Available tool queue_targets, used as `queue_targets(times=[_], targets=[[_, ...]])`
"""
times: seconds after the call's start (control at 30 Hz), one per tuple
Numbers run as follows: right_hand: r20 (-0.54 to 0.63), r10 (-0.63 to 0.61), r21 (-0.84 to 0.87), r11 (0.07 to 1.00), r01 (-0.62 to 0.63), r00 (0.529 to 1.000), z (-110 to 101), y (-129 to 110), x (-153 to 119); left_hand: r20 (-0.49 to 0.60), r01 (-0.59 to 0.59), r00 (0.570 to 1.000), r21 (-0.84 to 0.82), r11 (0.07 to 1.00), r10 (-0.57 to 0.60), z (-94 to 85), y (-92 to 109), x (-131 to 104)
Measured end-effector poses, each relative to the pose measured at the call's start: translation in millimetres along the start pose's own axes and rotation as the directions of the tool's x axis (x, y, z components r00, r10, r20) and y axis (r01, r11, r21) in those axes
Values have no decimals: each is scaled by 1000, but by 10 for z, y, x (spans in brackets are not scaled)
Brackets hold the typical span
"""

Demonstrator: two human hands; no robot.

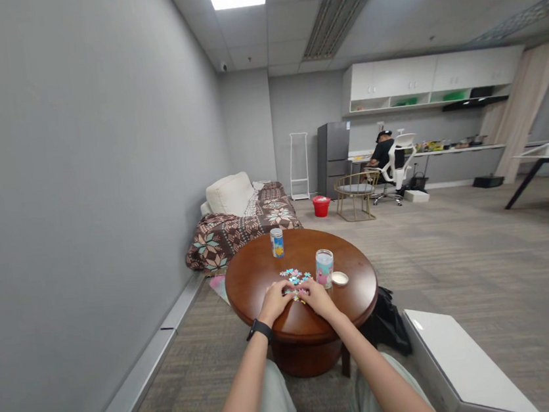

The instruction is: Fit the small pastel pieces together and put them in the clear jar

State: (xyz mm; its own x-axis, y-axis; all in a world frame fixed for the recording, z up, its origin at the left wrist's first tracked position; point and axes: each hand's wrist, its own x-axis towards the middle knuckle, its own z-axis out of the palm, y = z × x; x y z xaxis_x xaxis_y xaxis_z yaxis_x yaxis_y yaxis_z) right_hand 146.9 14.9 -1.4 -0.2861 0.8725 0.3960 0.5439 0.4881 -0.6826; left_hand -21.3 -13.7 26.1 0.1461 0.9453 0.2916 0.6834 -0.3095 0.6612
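Note:
A loose pile of small, colourful jigsaw puzzle pieces (pixel 292 273) lies on the round brown wooden table (pixel 256 267). At the near side of the pile, my left hand (pixel 275 300), with a black watch on the wrist, has its fingers curled and closed on a puzzle piece. Facing it a short gap away, my right hand (pixel 317 297) is likewise closed on a puzzle piece, largely hidden by the fingertips. Just beyond my right hand stands an uncapped clear can (pixel 324 268) with a colourful label. Its pale round lid (pixel 339 278) rests beside it.
A second, capped can (pixel 277 242) stands farther back on the table. A patterned sofa (pixel 257 224) is behind it, left. On the floor at right lies a white box (pixel 470 355) near a black bag (pixel 389 322). Another person (pixel 383 150) sits far back by the counter.

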Motion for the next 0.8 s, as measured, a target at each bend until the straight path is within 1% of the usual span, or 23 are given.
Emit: queue_targets(times=[0.27, 0.47, 0.6, 0.7, 0.8], targets=[[-12, -28, -2, 1000, 28, 1000, 34, 12, -9, -41, -54, 998, -22, 998, 53, 46, -63, 11], [-25, -16, -5, 1000, 16, 1000, 20, 11, -6, 6, -29, 1000, 35, 999, 28, 37, -43, 7], [-78, -38, 31, 999, 40, 996, -3, -51, -41, -3, -31, 1000, 22, 999, 31, 27, -43, 12], [-180, -81, 64, 993, 94, 980, -98, -159, -61, -20, -31, 999, 6, 999, 32, 38, -64, 25], [-268, -143, 48, 986, 161, 953, -344, -291, 15, -22, -22, 1000, 6, 1000, 22, 54, -93, 41]])
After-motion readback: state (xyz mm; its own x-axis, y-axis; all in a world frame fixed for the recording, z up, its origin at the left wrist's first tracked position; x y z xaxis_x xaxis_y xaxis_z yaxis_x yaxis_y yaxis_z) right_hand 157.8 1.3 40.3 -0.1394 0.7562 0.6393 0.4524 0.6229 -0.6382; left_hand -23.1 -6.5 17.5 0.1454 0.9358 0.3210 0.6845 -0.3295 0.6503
